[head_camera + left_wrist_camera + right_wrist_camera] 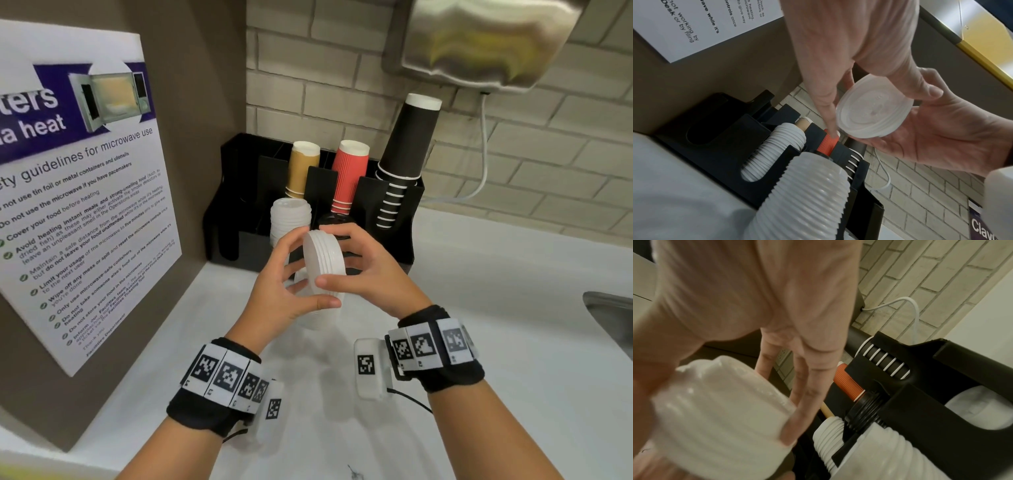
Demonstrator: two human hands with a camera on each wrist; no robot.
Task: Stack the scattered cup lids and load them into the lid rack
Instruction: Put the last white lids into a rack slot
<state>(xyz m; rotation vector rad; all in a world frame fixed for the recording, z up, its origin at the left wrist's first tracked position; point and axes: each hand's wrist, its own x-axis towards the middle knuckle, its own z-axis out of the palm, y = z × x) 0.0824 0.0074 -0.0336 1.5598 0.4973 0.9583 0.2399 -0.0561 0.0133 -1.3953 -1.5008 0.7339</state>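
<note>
Head view, left hand [284, 284] and right hand [363, 267] both curled around a short stack of white lids [323, 263] held above the counter [479, 308] before the black lid rack [239, 212], poster [78, 192] reading "guidelines for microwave use", left wrist view, fingertips pinching the lid rim, right wrist view, blurred, fingers wrapped on the ribbed stack.

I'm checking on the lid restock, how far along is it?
Partly done: the black rack already holds a column of white lids. In hand: left hand and right hand together grip a small lid stack in front of the rack. Left: loading it, plus more lids on the counter under the hands.
</note>
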